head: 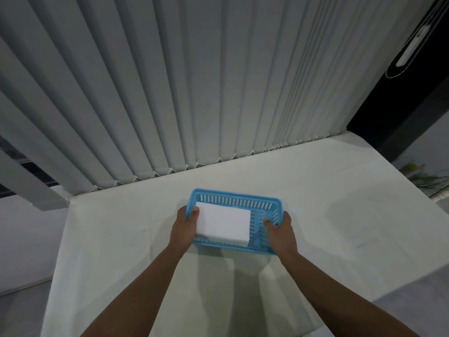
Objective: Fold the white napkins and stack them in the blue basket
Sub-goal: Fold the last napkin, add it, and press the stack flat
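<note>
Desk (328,215) was covered in white cloth, faintly creased. Grey vertical blinds (170,81) hung behind it, their hems at its far edge. One slat (31,183) hung apart at left. A dark panel (388,113) stood upper right, with blurred greenery (413,170) below it.

the blue basket (234,199) is gripped at both short ends, the left hand (184,227) at 9 o'clock and the right hand (281,233) at 3 o'clock, so those sides are blocked. the stacked napkins (223,224) fill its 9 o'clock half; the 3 o'clock half is open from above. the table (340,215) stretches wide at 3 and 9 o'clock; the vertical blinds (170,93) wall off 12 o'clock.
</note>
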### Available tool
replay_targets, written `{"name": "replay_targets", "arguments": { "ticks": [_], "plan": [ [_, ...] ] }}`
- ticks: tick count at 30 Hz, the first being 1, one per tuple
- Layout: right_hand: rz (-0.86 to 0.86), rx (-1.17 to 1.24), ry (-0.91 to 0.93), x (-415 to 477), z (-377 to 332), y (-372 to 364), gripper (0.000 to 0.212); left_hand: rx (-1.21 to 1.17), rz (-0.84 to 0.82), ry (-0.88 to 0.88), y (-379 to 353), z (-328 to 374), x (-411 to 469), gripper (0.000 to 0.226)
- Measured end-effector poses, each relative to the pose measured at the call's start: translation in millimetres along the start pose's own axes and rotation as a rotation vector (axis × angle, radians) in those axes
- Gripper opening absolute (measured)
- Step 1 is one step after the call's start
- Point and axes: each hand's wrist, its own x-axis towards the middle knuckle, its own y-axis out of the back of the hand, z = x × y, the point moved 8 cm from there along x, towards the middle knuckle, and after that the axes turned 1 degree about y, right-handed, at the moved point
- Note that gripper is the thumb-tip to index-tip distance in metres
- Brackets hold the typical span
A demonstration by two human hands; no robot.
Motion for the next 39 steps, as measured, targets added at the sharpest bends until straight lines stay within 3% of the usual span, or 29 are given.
{"name": "replay_targets", "arguments": {
  "ticks": [8,16,26,31,34,39],
  "plan": [
    [0.006,0.005,0.085,91,-21,99,0.023,-0.073,0.053,-0.030,-100,76,-4,0.045],
    [-0.071,-0.139,0.078,222,-28,191,0.068,-0.114,0.064,-0.027,-223,151,12,0.050],
    [-0.188,-0.275,0.060,382,-42,246,0.075,-0.238,-0.074,0.096,-337,206,63,0.059],
    [-0.202,-0.275,0.070,426,-35,251,0.035,-0.318,-0.093,0.133,-368,212,92,0.066],
    [-0.205,-0.286,0.073,442,-31,253,0.035,-0.349,-0.106,0.153,-380,218,96,0.048],
    [-0.204,-0.287,0.092,455,-32,254,0.038,-0.349,-0.096,0.138,-387,222,105,0.048]
  ]
}}
